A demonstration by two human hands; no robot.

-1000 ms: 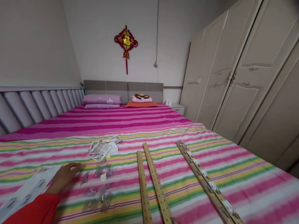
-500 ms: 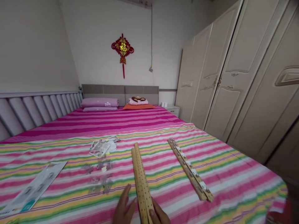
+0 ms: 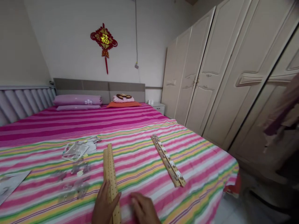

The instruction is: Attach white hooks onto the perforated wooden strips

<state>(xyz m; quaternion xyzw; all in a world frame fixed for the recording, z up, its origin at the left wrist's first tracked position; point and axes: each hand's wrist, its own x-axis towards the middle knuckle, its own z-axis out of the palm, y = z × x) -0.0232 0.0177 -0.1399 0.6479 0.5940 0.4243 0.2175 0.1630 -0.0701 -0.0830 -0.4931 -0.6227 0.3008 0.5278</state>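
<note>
Two wooden strips (image 3: 112, 174) with rows of small holes lie side by side, lengthwise in front of me. My left hand (image 3: 104, 202) is closed over their near part, fingers on the left strip and thumb across the right one. To the right of the strips, apart from them, my right hand (image 3: 144, 207) is low over the cloth with fingers curled in; nothing shows in it. Farther right lies another pair of strips (image 3: 167, 160) fitted with a row of metal and white round pieces. Small clear plastic packs (image 3: 80, 186) lie left of the bare strips.
Flat clear packaging (image 3: 78, 150) is heaped beyond the packs, and a long white package (image 3: 11, 185) lies at the far left. Everything rests on a striped bedspread (image 3: 198, 174). Folded bedding (image 3: 78, 99) is by the headboard; wardrobes (image 3: 217, 71) line the right.
My view has turned right. My left hand has come onto the bare strips, while my right hand has let go of them and moved off to their right.
</note>
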